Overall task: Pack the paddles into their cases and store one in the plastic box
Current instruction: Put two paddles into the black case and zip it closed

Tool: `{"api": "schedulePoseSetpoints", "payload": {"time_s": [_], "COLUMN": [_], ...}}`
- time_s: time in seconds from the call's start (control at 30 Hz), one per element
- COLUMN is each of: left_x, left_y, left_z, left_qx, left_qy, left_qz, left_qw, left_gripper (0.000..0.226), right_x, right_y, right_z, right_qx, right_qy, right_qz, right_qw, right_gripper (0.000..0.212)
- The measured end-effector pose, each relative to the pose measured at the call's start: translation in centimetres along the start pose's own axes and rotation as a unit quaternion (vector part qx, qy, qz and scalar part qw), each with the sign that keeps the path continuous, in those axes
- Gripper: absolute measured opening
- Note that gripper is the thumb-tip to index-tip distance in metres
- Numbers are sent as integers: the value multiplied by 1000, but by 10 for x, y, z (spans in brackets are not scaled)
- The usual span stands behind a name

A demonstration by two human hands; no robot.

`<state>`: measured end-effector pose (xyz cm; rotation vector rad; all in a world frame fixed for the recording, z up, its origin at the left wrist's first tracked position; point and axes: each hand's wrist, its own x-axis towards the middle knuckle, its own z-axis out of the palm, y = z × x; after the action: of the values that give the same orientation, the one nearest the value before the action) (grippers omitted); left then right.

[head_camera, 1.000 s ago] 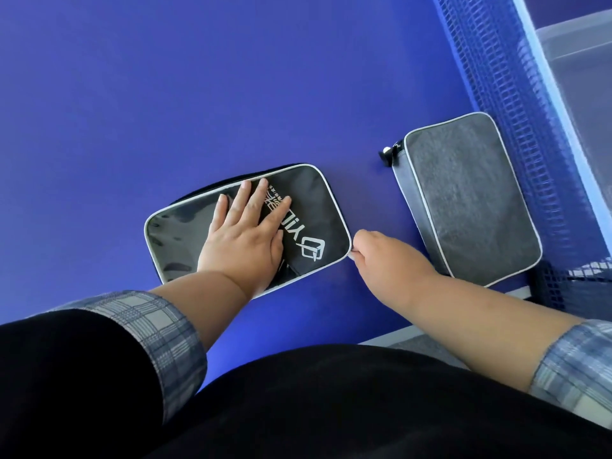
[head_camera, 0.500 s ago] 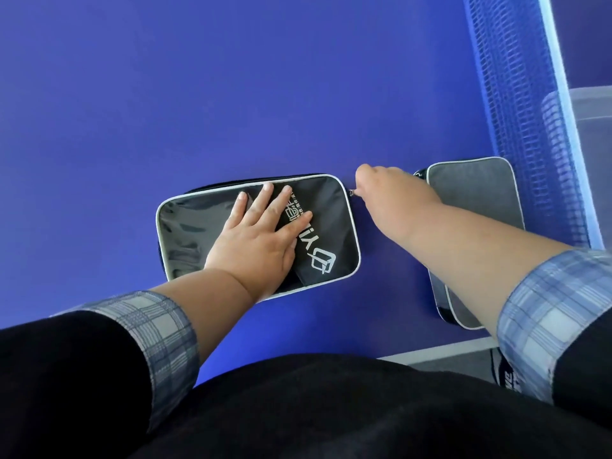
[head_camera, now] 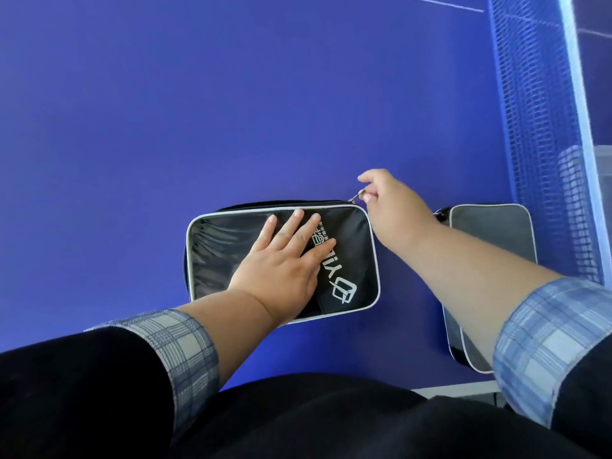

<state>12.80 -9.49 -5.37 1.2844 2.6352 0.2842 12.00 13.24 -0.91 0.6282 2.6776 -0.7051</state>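
- Two cases lay on the blue table (head_camera: 231, 111). The black case (head_camera: 351, 253) sat toward its near edge, and the grey case (head_camera: 490, 233) at its near right corner beside the net (head_camera: 536, 127). No paddle showed.
- The left hand (head_camera: 284, 260) pressed the black case with straight, spread fingers.
- The right hand (head_camera: 390, 207) pinched the zip pull (head_camera: 356, 196) at that case's far right corner.
- A hard tug could likely snag loose fabric in the teeth. It could also drag the case over the smooth table if the pressing hand eased.
- The black case looked like glossy, wrinkled nylon, a rounded rectangle with pale piping.
- The grey case looked matte and felt-like.
- A translucent plastic box (head_camera: 604, 193) stood beyond the net.
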Motion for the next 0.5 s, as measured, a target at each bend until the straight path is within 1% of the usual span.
{"api": "schedulePoseSetpoints", "payload": {"time_s": [0.03,0.07,0.13,0.2,0.27,0.33,0.4,0.43,0.47,0.5], "left_x": [2,4,1,-2,-3,-4,-3,1,8,16], "left_y": [4,6,3,-2,-3,-3,-7,-10,-14,-18], "left_z": [-1,0,2,1,-4,-8,-14,-18,-22,-27], "left_qx": [-4,-6,-30,-100,-180,-266,-349,-372,-378,-372], "left_qy": [-2,1,19,60,106,125,131,137,144,146], "left_qz": [11,18,6,-21,-41,-94,-166,-189,-200,-200], "left_qw": [1000,1000,999,993,977,951,913,898,893,894], "left_gripper": [50,52,58,66,59,51,47,45,42,38], "right_x": [-14,-27,-55,-78,-93,-98,-96,-96,-95,-95], "right_y": [2,0,-17,-37,-45,-42,-40,-40,-41,-42], "right_z": [4,11,37,62,79,91,97,99,99,100], "right_qx": [72,106,93,45,-25,-107,-166,-178,-182,-182], "right_qy": [30,64,102,95,47,0,-10,-8,-9,-12], "right_qz": [55,94,114,74,27,-9,-47,-56,-57,-53], "right_qw": [995,988,984,992,998,994,985,982,982,982], "right_gripper": [41,50,58,64,72,82,87,87,87,87]}}
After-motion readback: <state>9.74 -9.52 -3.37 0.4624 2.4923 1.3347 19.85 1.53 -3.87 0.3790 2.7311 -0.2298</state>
